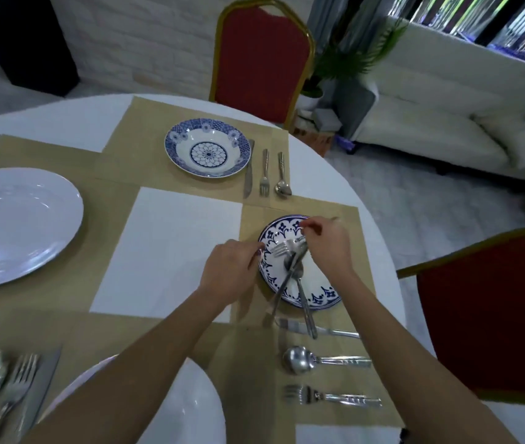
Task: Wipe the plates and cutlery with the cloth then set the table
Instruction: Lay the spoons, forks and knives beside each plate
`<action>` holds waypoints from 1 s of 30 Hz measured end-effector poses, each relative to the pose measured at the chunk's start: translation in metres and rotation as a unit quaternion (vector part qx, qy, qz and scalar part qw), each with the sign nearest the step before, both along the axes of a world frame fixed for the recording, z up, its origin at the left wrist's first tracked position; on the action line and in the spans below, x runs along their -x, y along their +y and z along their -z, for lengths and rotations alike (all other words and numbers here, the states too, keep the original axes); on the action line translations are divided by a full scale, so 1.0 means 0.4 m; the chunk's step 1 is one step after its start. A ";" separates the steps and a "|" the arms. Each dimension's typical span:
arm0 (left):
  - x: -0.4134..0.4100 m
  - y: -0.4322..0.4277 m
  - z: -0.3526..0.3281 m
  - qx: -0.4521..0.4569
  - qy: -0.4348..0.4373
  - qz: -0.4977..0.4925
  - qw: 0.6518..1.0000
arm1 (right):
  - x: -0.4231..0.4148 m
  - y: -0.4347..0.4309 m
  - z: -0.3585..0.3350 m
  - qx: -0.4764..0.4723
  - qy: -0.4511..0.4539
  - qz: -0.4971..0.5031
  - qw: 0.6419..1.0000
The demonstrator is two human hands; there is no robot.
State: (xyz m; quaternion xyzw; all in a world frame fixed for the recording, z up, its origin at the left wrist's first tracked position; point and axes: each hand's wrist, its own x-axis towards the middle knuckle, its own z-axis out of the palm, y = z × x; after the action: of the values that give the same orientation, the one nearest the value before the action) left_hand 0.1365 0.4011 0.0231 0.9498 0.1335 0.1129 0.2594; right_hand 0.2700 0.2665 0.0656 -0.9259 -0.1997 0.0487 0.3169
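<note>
Two hands over blue-patterned plate [290, 285] on right placemat [362, 312]. Right hand [327, 243] pinches cutlery bundle [291, 267] (fork, spoon, maybe knife) near top of plate; handles trail off its near rim. Left hand [230, 272] at plate's left rim, fingers curled, grip unclear. Knife [317, 330], spoon [325, 362], fork [331, 397] lie apart just below plate.

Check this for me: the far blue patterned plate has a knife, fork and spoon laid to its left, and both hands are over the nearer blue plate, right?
Not quite. In the head view the knife, fork and spoon lie to the right of the far blue patterned plate, not its left. The rest holds: the left hand and right hand are over the nearer blue plate.
</note>
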 end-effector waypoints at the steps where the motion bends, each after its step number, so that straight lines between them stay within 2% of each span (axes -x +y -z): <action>1: 0.007 -0.037 -0.013 -0.001 0.013 0.015 1.000 | 0.028 -0.033 0.010 0.003 0.005 0.012 1.000; 6: 0.015 -0.146 -0.010 -0.039 0.064 0.010 0.997 | 0.112 -0.148 0.064 0.034 0.041 0.026 0.998; 11: 0.014 -0.175 -0.026 -0.034 0.109 -0.018 0.993 | 0.105 -0.192 0.072 0.068 0.058 0.013 0.996; 16: 0.016 -0.195 -0.050 0.092 0.139 -0.084 0.982 | 0.109 -0.191 0.071 0.077 0.082 0.002 0.994; 19: 0.015 -0.197 -0.062 0.118 0.135 -0.091 0.980 | 0.114 -0.185 0.069 0.091 0.086 -0.007 0.992; 26: 0.020 -0.179 -0.054 0.095 0.141 -0.093 0.981 | 0.146 -0.171 0.054 0.165 0.124 -0.040 0.978; 30: 0.019 -0.174 -0.054 0.079 0.147 -0.072 0.983 | 0.152 -0.173 0.052 0.143 0.130 -0.028 0.981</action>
State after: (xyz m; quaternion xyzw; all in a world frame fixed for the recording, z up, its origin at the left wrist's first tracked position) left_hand 0.1288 0.3315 0.0447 0.9206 0.2464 -0.0210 0.3023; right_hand 0.2092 0.1972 0.0450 -0.9416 -0.1733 0.2058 0.2028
